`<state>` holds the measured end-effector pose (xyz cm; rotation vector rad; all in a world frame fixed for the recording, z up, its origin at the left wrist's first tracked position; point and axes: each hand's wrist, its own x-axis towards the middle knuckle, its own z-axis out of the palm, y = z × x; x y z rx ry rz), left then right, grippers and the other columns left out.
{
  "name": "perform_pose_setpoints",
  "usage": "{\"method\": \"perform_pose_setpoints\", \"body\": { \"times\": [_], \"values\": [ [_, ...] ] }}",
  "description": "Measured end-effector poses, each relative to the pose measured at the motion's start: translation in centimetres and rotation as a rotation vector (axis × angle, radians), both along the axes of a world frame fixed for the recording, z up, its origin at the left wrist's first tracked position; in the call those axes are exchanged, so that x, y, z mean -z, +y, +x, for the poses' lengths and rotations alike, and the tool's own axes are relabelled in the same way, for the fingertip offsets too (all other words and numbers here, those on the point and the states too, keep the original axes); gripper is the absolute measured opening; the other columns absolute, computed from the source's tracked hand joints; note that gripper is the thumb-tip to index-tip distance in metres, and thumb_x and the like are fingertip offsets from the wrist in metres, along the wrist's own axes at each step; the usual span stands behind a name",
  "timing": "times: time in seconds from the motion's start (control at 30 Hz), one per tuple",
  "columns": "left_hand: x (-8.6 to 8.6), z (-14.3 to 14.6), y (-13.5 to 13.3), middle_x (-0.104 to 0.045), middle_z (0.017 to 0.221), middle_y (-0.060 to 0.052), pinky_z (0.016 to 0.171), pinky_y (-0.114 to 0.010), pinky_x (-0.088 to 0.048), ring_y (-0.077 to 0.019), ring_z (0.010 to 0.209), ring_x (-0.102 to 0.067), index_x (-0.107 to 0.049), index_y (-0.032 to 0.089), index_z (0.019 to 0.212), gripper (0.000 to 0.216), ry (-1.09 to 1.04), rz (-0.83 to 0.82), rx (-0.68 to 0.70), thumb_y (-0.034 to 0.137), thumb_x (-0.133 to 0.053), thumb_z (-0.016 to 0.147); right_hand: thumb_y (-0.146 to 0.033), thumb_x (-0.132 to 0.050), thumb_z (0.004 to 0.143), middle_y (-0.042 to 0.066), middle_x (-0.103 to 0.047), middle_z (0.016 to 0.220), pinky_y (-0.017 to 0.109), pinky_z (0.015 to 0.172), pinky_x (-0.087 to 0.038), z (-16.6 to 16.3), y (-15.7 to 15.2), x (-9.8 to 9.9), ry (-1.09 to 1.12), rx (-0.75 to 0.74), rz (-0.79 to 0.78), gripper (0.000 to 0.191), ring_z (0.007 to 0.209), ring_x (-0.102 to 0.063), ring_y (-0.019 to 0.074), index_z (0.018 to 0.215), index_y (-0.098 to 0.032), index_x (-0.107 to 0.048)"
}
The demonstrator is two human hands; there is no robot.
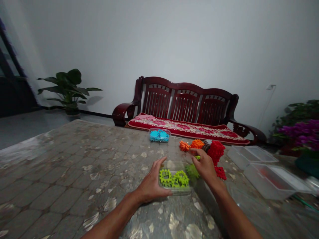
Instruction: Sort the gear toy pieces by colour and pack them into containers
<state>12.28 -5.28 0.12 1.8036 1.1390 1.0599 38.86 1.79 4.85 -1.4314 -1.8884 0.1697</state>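
Observation:
My left hand [152, 183] grips the left side of a clear plastic container [179, 192], thumb at the near edge and fingers at the far side. Lime-green toothed building pieces [181, 178] lie in the container. Over its right side, my right hand [204, 165] is closed in a pinch on a small green building piece [198, 157], partly hidden by the fingers. More green pieces [192, 171], somewhat blurred, lie just below that hand. Beyond it are orange pieces [197, 143], and a pile of red pieces [216, 151] is to its right.
A clear container of blue pieces [159, 136] stands farther back on the patterned table [74, 172]. At the right lie an open translucent box [269, 184] and its lid [253, 156]. A wooden bench [184, 103] stands behind the table, with purple flowers [302, 134] at the right.

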Motion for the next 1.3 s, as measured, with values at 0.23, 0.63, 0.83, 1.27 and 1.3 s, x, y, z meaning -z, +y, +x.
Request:
{"method": "perform_pose_setpoints", "body": {
  "times": [0.23, 0.63, 0.83, 1.27, 1.3],
  "values": [
    [0.0, -0.1, 0.1, -0.039, 0.157, -0.013, 0.122, -0.054, -0.036, -0.0347, 0.141, -0.046, -0.03, 0.028, 0.16, 0.118, 0.012, -0.008, 0.005, 0.024, -0.087, 0.056, -0.034, -0.049, 0.096, 0.017, -0.067, 0.137, 0.044, 0.1, -0.052, 3.7, 0.7, 1.1, -0.301, 0.42, -0.078, 0.047, 0.121, -0.065, 0.0322, 0.137, -0.015, -0.062],
    [-0.2, 0.0, 0.1, -0.038, 0.156, -0.014, 0.123, -0.053, -0.034, -0.0356, 0.142, -0.044, -0.034, 0.025, 0.157, 0.114, 0.003, -0.015, -0.004, 0.02, -0.085, 0.054, -0.037, -0.049, 0.1, 0.017, -0.07, 0.131, 0.038, 0.088, -0.052, 3.4, 0.3, 1.1, -0.432, 0.483, -0.191, 0.048, 0.114, -0.069, 0.0314, 0.142, -0.017, -0.058],
    [-0.2, 0.0, 0.0, -0.039, 0.156, -0.014, 0.123, -0.053, -0.035, -0.0353, 0.141, -0.045, -0.033, 0.026, 0.158, 0.116, -0.012, -0.021, 0.008, 0.021, -0.086, 0.055, -0.039, -0.059, 0.092, 0.013, -0.071, 0.131, 0.04, 0.091, -0.053, 3.3, 0.5, 0.3, -0.198, 0.393, -0.085, 0.048, 0.108, -0.069, 0.0295, 0.135, -0.02, -0.064],
    [0.3, 0.0, 0.2, -0.037, 0.157, -0.014, 0.121, -0.055, -0.038, -0.0357, 0.14, -0.047, -0.033, 0.025, 0.158, 0.116, -0.01, 0.013, 0.001, 0.023, -0.088, 0.056, -0.022, -0.082, 0.066, 0.005, -0.076, 0.112, 0.034, 0.082, -0.054, -3.0, -2.8, -1.8, 0.124, -0.407, -0.443, 0.055, 0.089, -0.067, 0.0202, 0.12, -0.023, -0.075],
    [0.4, 0.0, 0.2, -0.038, 0.157, -0.014, 0.12, -0.055, -0.039, -0.0357, 0.14, -0.047, -0.033, 0.025, 0.158, 0.115, -0.012, 0.018, 0.001, 0.024, -0.088, 0.057, -0.022, -0.082, 0.066, 0.005, -0.076, 0.113, 0.034, 0.083, -0.054, -3.3, -3.0, -1.6, 0.114, -0.426, -0.459, 0.056, 0.089, -0.067, 0.0205, 0.121, -0.023, -0.075]
  ]
}}
